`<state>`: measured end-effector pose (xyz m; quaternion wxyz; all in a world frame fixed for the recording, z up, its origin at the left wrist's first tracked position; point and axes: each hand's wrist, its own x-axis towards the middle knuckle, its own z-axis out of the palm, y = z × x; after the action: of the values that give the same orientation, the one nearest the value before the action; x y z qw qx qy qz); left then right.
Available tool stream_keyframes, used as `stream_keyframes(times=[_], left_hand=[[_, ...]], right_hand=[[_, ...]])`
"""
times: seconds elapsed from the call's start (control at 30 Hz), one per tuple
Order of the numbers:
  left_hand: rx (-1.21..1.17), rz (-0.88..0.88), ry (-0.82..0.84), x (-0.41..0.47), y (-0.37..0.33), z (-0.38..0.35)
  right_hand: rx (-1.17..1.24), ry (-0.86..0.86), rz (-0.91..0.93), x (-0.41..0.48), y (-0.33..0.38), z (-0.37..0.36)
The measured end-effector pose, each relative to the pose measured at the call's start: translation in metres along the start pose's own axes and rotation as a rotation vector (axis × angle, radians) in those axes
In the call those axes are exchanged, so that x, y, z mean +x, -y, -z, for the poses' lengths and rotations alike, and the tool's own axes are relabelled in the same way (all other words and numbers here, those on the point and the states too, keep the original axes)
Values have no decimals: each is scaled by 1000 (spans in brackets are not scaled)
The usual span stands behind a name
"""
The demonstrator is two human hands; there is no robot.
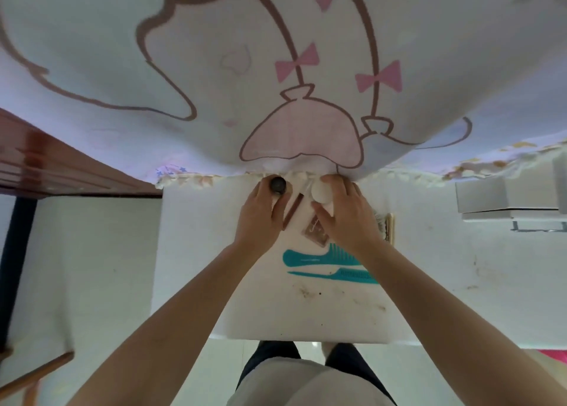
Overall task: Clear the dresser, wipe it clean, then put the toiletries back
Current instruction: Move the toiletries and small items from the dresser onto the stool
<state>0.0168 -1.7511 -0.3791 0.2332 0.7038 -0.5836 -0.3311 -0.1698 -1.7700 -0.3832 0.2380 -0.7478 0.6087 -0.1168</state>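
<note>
On the white dresser top (196, 283), my left hand (257, 218) grips a bottle with a dark round cap (277, 185) near the back edge. My right hand (346, 215) grips a white round-topped bottle (320, 191) beside it. Between the hands lie a thin brown stick (291, 210) and a small brown patterned packet (316, 230). Two teal combs lie nearer me: a wide one (310, 257) and a thin tail comb (331, 274), both partly under my right forearm. Dark dirt smudges (310, 292) mark the top near its front edge.
A printed pale curtain (276, 68) hangs over the back of the dresser. A dark wooden table (46, 160) stands at the left. White boxes (506, 197) sit on a surface at the right. A wooden-edged item (389, 230) lies by my right wrist.
</note>
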Motion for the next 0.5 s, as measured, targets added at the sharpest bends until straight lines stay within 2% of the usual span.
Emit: stream_keyframes(times=[0.2,0.3,0.37,0.5], left_hand=[[56,-70,-240,-24,-41,80],[31,-95,-407,-47,-67,120],[19,-102,-503,-67,-74,139],[104,-35,-635,-123,-73,170]], right_hand=[[70,-120,108,-12,46,67],[136,-227,233,-14,73,94],[185,-281,332,-15,89,102],[289,-284,473,-21,128,94]])
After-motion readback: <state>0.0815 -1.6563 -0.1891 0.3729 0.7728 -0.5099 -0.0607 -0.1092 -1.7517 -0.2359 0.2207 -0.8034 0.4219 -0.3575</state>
